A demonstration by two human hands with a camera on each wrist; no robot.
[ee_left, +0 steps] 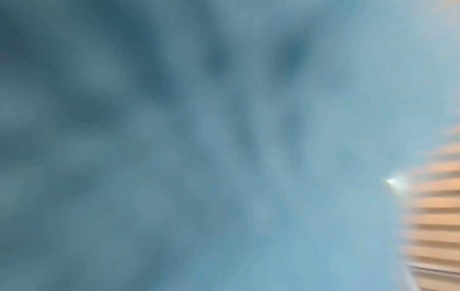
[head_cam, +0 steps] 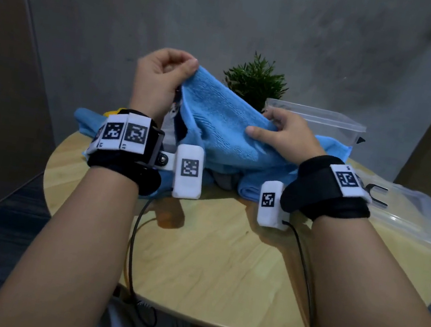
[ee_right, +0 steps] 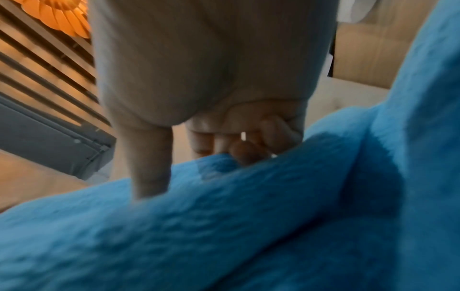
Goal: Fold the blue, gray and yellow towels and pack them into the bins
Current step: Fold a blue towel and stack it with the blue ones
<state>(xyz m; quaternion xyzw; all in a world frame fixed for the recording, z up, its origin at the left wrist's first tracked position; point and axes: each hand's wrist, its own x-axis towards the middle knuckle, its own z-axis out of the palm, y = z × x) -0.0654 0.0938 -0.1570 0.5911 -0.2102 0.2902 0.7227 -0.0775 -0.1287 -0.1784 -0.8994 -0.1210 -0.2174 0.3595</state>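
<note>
The round wooden surface is crossed by both forearms reaching forward. A blue towel is lifted above a heap of other towels near the far edge, and is stretched between the hands. Its upper corner is pinched by the raised left hand, whose fingers are curled shut on it. The lower edge is gripped by the right hand, thumb on top. A clear bin is seen behind the right hand.
</note>
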